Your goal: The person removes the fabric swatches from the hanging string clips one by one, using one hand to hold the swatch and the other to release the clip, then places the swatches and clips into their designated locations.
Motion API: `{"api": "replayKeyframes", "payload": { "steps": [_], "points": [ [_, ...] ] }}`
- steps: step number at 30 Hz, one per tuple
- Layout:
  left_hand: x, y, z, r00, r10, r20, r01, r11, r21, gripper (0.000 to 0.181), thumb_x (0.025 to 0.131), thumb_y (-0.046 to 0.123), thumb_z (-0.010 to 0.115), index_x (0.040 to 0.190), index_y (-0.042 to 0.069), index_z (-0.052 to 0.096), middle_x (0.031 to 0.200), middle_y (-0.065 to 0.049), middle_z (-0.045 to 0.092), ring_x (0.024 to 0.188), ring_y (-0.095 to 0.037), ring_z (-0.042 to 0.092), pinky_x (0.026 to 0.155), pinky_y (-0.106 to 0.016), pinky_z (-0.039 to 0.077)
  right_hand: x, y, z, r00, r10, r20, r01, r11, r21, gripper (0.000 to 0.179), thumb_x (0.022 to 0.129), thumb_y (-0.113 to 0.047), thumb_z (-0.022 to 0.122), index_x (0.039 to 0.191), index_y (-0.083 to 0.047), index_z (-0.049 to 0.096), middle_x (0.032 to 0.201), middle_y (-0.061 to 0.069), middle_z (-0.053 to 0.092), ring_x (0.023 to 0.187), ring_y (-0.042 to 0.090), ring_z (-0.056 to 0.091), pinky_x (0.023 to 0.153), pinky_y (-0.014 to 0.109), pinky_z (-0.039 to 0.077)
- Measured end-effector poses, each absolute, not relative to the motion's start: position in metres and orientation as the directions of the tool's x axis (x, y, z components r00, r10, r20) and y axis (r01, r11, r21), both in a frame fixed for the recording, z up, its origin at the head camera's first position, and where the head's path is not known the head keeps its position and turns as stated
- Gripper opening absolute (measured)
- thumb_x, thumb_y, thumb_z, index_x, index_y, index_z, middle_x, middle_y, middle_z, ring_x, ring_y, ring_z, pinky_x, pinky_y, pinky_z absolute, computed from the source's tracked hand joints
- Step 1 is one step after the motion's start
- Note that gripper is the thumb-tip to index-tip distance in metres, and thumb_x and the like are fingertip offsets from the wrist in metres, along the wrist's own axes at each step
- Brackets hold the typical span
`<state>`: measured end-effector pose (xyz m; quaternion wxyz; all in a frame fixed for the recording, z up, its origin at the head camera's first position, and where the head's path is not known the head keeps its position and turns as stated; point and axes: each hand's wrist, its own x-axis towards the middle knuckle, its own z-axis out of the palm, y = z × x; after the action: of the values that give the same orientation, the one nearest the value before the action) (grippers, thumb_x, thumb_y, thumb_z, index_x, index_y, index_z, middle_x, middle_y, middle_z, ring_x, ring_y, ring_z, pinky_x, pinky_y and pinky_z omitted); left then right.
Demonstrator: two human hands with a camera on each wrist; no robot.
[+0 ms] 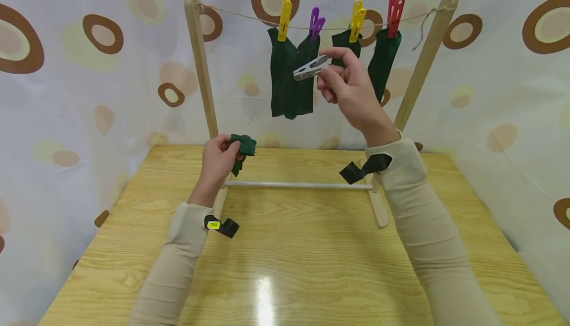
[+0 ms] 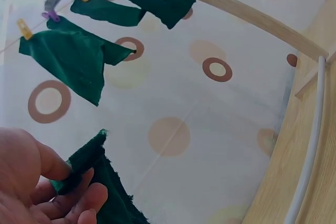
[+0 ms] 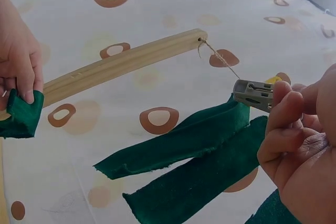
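Note:
My right hand (image 1: 356, 88) pinches a grey clothespin (image 1: 310, 68) between thumb and fingers, in front of the hanging cloths. In the right wrist view that clothespin (image 3: 253, 95) points left toward the string. Lower and to the left, my left hand (image 1: 218, 160) pinches a dark green piece of cloth (image 1: 243, 146); in the left wrist view the cloth (image 2: 113, 192) is folded over between thumb and fingers and hangs down. From the string (image 1: 240, 16) hang green cloths (image 1: 282, 78), held by yellow (image 1: 285, 19) and purple clothespins (image 1: 316, 23). A red clothespin (image 1: 394, 15) holds another green cloth (image 1: 384, 61) at the right.
Two wooden posts (image 1: 202, 64) carry the string. A white rod (image 1: 298, 185) joins their feet low over the wooden table (image 1: 285, 256). Another yellow clothespin (image 1: 357, 21) sits on the string behind my right hand. A patterned sheet (image 1: 133, 93) forms the backdrop.

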<state>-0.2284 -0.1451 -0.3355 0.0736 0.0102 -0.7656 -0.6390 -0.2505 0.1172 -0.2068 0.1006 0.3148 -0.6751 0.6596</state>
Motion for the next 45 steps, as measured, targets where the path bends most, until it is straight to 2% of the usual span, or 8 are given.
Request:
{"api": "replayKeyframes", "payload": {
  "steps": [8, 17, 24, 29, 35, 40, 42, 45],
  "points": [
    [-0.227, -0.15, -0.336, -0.983, -0.143, 0.111, 0.084, 0.182, 0.98, 0.027, 0.099, 0.012, 0.051, 0.115, -0.007, 0.059, 0.1, -0.017, 0.064, 0.074, -0.013, 0.061, 0.08, -0.029, 0.054, -0.247, 0.12, -0.222, -0.764, -0.33, 0.554, -0.587, 0.001, -0.809, 0.029, 0.099, 0.001, 0.047, 0.128, 0.001, 0.043, 0.079, -0.001, 0.061, 0.059, 0.012, 0.048, 0.059, 0.016, 0.047],
    [-0.225, -0.154, -0.34, -0.986, -0.134, 0.097, 0.073, 0.176, 0.982, 0.028, 0.099, 0.011, 0.05, 0.117, -0.008, 0.059, 0.106, -0.021, 0.063, 0.076, -0.013, 0.062, 0.084, -0.033, 0.054, -0.242, 0.127, -0.243, -0.752, -0.396, 0.527, -0.62, 0.153, -0.77, 0.032, 0.097, 0.003, 0.049, 0.128, 0.009, 0.041, 0.083, -0.006, 0.063, 0.061, 0.012, 0.053, 0.063, 0.016, 0.051],
    [-0.225, -0.156, -0.346, -0.99, -0.121, 0.076, 0.052, 0.19, 0.98, 0.028, 0.1, 0.011, 0.049, 0.12, -0.008, 0.057, 0.112, -0.022, 0.061, 0.082, -0.015, 0.062, 0.085, -0.033, 0.054, -0.24, 0.134, -0.253, -0.76, -0.402, 0.512, -0.612, 0.174, -0.772, 0.032, 0.097, 0.004, 0.049, 0.128, 0.009, 0.04, 0.084, -0.006, 0.064, 0.061, 0.013, 0.055, 0.063, 0.016, 0.05],
    [-0.225, -0.155, -0.349, -0.99, -0.121, 0.073, 0.049, 0.194, 0.98, 0.026, 0.099, 0.008, 0.05, 0.117, -0.009, 0.057, 0.104, -0.02, 0.063, 0.073, -0.011, 0.061, 0.08, -0.034, 0.055, -0.239, 0.136, -0.262, -0.769, -0.408, 0.492, -0.594, 0.172, -0.786, 0.032, 0.097, 0.004, 0.049, 0.127, 0.009, 0.038, 0.084, -0.006, 0.064, 0.061, 0.013, 0.057, 0.063, 0.016, 0.05],
    [-0.225, -0.153, -0.358, -0.99, -0.12, 0.068, 0.041, 0.213, 0.976, 0.025, 0.098, 0.007, 0.052, 0.116, -0.009, 0.058, 0.102, -0.021, 0.063, 0.069, -0.01, 0.06, 0.071, -0.025, 0.054, -0.233, 0.138, -0.275, -0.783, -0.418, 0.461, -0.566, 0.172, -0.806, 0.032, 0.096, 0.006, 0.049, 0.126, 0.006, 0.037, 0.087, 0.007, 0.064, 0.062, 0.014, 0.057, 0.064, 0.016, 0.052],
    [-0.223, -0.155, -0.37, -0.994, -0.108, 0.021, -0.003, 0.221, 0.975, 0.027, 0.098, 0.008, 0.052, 0.12, -0.008, 0.058, 0.107, -0.021, 0.063, 0.073, -0.013, 0.061, 0.082, -0.036, 0.055, -0.228, 0.142, -0.29, -0.805, -0.436, 0.402, -0.529, 0.221, -0.819, 0.032, 0.095, 0.007, 0.05, 0.125, 0.004, 0.037, 0.093, 0.02, 0.064, 0.064, 0.021, 0.058, 0.066, 0.017, 0.053],
    [-0.223, -0.157, -0.373, -0.994, -0.11, 0.02, -0.005, 0.222, 0.975, 0.027, 0.098, 0.007, 0.052, 0.12, -0.008, 0.058, 0.106, -0.021, 0.063, 0.072, -0.012, 0.061, 0.084, -0.039, 0.055, -0.228, 0.143, -0.296, -0.814, -0.439, 0.381, -0.511, 0.226, -0.83, 0.032, 0.096, 0.007, 0.049, 0.125, 0.004, 0.037, 0.094, 0.024, 0.064, 0.064, 0.02, 0.058, 0.066, 0.018, 0.053],
    [-0.225, -0.161, -0.376, -0.993, -0.116, 0.026, -0.002, 0.235, 0.972, 0.027, 0.098, 0.008, 0.052, 0.12, -0.007, 0.058, 0.104, -0.019, 0.063, 0.07, -0.008, 0.06, 0.081, -0.035, 0.055, -0.229, 0.145, -0.304, -0.829, -0.429, 0.358, -0.484, 0.229, -0.845, 0.031, 0.097, 0.006, 0.048, 0.125, 0.005, 0.035, 0.096, 0.027, 0.062, 0.064, 0.015, 0.058, 0.066, 0.019, 0.052]
  ]
}}
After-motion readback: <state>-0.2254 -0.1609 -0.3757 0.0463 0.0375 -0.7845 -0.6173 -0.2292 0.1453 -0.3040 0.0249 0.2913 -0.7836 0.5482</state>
